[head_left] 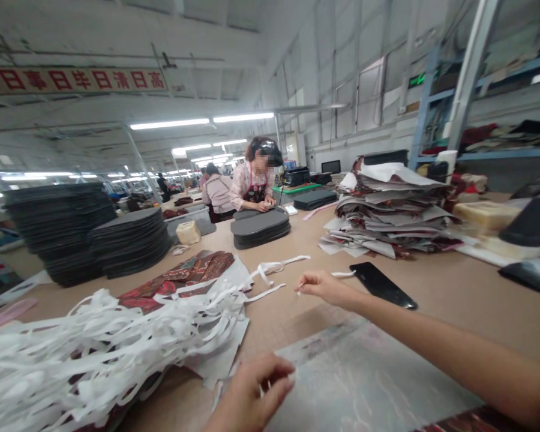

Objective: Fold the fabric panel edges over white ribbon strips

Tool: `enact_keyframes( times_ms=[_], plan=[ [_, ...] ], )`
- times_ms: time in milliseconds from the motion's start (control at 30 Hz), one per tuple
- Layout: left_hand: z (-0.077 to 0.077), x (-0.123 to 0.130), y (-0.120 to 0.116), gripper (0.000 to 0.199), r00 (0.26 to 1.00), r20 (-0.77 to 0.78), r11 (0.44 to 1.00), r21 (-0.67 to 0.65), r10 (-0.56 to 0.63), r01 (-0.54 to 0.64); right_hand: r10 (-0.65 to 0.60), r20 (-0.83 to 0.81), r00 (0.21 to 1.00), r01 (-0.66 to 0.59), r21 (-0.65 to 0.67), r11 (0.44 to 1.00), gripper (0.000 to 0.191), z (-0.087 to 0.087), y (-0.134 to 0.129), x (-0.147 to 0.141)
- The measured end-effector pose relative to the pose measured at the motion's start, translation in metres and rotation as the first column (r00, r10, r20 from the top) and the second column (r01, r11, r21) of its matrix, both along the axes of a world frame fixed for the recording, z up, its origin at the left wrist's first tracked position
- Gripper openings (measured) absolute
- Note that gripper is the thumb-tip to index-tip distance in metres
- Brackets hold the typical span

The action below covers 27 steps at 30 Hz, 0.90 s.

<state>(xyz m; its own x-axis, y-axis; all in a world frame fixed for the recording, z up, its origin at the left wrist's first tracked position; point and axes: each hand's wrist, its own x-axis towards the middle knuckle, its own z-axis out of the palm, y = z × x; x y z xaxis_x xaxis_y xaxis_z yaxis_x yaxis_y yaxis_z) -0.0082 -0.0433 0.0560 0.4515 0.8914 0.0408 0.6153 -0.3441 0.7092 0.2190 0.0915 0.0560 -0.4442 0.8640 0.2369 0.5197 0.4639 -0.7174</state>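
My right hand (pixel 326 286) reaches across the brown table and pinches the end of a thin white strip (pixel 344 274) next to a black phone (pixel 388 285). My left hand (pixel 252 393) hovers near the front edge with fingers curled, at the corner of a grey sheet (pixel 364 384) lying flat before me; I cannot see anything in it. A big heap of white strips (pixel 99 354) lies to the left, over red patterned fabric pieces (pixel 184 274).
Stacks of dark oval pieces stand at far left (pixel 85 237) and mid-table (pixel 260 228). A pile of fabric sheets (pixel 387 216) sits at right. A person in a pink top (pixel 254 183) works at the far end. Shelving (pixel 477 120) lines the right wall.
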Motion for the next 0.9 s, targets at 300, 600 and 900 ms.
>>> enact_keyframes(
  times_ms=[300, 600, 900],
  plan=[
    [0.015, 0.027, 0.047, 0.024, 0.931, 0.362, 0.998, 0.008, 0.051, -0.058, 0.046, -0.559, 0.828, -0.210, -0.234, 0.949, 0.017, 0.043, -0.063, -0.038],
    [0.023, -0.042, 0.027, 0.033, 0.821, 0.477, 0.915, -0.383, 0.314, -0.127, -0.408, -0.686, 0.603, 0.277, -0.299, 0.913, 0.030, 0.016, -0.054, 0.041],
    [-0.015, -0.071, -0.026, 0.025, 0.911, 0.133, 0.894, -0.288, 0.391, -0.342, -0.583, -0.155, 0.797, 0.539, -0.251, 0.804, 0.028, -0.037, -0.090, 0.098]
  ],
)
